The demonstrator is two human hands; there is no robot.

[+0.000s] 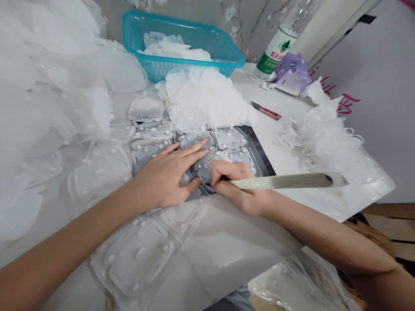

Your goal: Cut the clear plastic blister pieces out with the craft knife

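Note:
My left hand (167, 172) lies flat with its fingers spread, pressing on a translucent plastic sheet (139, 250) of moulded pieces with small round bumps and slots. Closed around a tool with a long, pale, flat handle (285, 181) is my right hand (238, 183). The handle points to the right, and a dark hole shows near its end. The tool's working tip is hidden behind my fingers, close to the sheet. Under the pieces, a dark mat (262, 153) shows along the right side.
White cut pieces (207, 99) are heaped behind my hands, with a larger pile (48, 77) at left. A turquoise basket (181, 67) holds more. Pink-handled snips (266, 111), a water bottle (275, 47), a purple tissue pack (292, 75) and plastic scraps (320, 138) are at right.

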